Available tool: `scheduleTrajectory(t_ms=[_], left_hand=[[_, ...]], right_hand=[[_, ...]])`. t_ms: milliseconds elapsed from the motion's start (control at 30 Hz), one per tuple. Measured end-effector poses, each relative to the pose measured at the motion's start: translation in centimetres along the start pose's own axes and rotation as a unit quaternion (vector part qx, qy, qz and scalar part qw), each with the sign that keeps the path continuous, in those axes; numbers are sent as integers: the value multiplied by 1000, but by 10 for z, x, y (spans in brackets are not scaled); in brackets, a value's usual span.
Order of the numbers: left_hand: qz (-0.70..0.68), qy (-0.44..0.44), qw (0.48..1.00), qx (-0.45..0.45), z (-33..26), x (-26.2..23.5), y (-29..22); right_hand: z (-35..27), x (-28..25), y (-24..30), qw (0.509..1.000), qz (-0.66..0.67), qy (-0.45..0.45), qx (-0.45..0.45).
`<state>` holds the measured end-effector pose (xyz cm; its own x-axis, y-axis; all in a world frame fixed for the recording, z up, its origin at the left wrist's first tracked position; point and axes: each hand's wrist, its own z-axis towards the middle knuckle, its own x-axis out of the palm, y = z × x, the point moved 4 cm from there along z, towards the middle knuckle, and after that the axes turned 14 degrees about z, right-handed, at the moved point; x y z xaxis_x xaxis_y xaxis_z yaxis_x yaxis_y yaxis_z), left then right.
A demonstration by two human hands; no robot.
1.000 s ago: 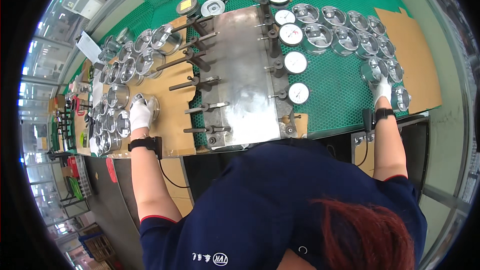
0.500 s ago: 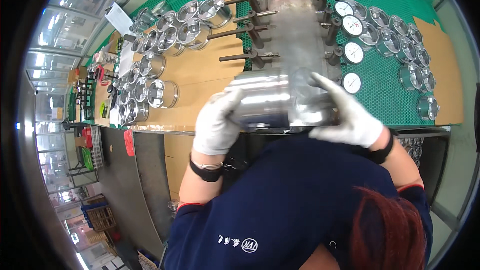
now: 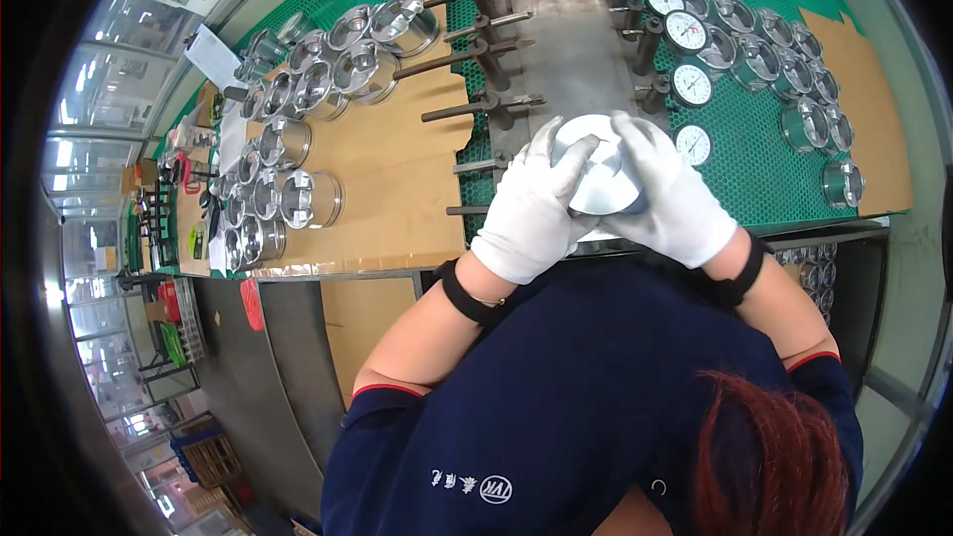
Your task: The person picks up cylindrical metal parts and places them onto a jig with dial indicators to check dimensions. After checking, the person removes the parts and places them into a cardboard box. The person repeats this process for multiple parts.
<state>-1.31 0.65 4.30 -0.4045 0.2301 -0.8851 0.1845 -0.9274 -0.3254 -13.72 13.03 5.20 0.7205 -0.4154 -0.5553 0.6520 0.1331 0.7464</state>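
Between my hands is a silvery metal piston (image 3: 609, 189), its round, smooth top face turned up toward me. My left hand (image 3: 531, 203), in a white glove, is closed around its left side, with the thumb lying over the top face. The white-gloved right hand (image 3: 677, 194) wraps the right side, fingers along the far rim. The piston's lower part is hidden by the gloves. It is over the near end of a grey metal plate (image 3: 571, 50); whether it touches the plate I cannot tell.
Dark stands with rods (image 3: 491, 65) line the plate's left side, and round white dial gauges (image 3: 692, 85) its right. Several pistons (image 3: 310, 199) stand on cardboard (image 3: 397, 189) at left. More pistons (image 3: 756, 62) sit on green matting (image 3: 754, 174) at right.
The piston has turned from lying on its side to top face up. Both hands have closed in around it, my left hand moving right. The whole view has shifted slightly.
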Motion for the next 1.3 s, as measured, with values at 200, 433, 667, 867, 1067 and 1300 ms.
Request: scheduleTrajectory(t_ms=[200, 433, 667, 867, 1067, 1300], left_hand=[[-20, -46, 999, 12, 6, 18, 9], [-45, -23, 998, -28, 21, 27, 18], [-49, -40, 998, -6, 23, 26, 18], [-42, -23, 999, -14, 25, 31, 21], [-66, -31, 997, -23, 25, 32, 21], [-29, -44, 999, -7, 23, 33, 21]], right_hand=[[-52, 9, -35, 803, 398, 59, 439], [-58, 24, -45, 753, 476, 23, 453], [-58, 25, -51, 792, 438, 32, 425], [-57, 24, -53, 796, 418, 40, 435], [-54, 23, -50, 791, 407, 42, 454], [-55, 24, -53, 805, 397, 42, 440]])
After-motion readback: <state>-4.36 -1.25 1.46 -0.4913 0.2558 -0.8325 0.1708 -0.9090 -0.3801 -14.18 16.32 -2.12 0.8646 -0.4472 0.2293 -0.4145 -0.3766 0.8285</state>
